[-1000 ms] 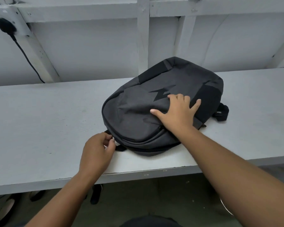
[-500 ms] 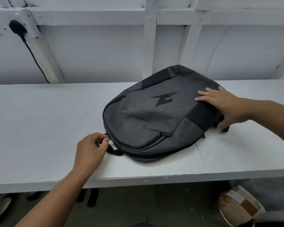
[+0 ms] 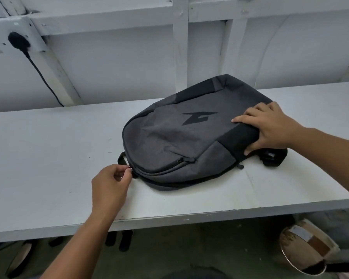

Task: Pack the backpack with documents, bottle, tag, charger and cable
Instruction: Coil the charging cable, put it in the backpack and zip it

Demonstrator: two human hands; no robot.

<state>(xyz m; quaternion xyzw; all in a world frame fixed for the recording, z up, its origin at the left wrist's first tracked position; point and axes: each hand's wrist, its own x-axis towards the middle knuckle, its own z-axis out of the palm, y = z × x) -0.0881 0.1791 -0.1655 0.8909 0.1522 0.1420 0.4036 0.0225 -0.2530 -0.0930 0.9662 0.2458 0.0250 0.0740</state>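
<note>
A dark grey backpack (image 3: 181, 141) with a black lightning logo lies flat on the white table (image 3: 48, 158), zipped closed. My left hand (image 3: 109, 186) pinches a zipper pull at the bag's near-left edge, beside the black top handle (image 3: 121, 160). My right hand (image 3: 270, 127) grips the bag's right side, fingers over the top and thumb down the black side panel. A black strap (image 3: 274, 158) sticks out under that hand. No documents, bottle, tag, charger or cable are in view.
A black plug and cord (image 3: 18, 42) sit in a wall socket at the back left. A round tin (image 3: 306, 250) stands on the floor below the table's right end. Dark shoes (image 3: 121, 240) lie under the table edge.
My right hand left the bag's front panel and moved to its right side, where it now grips the edge. My left hand stayed at the zipper by the handle.
</note>
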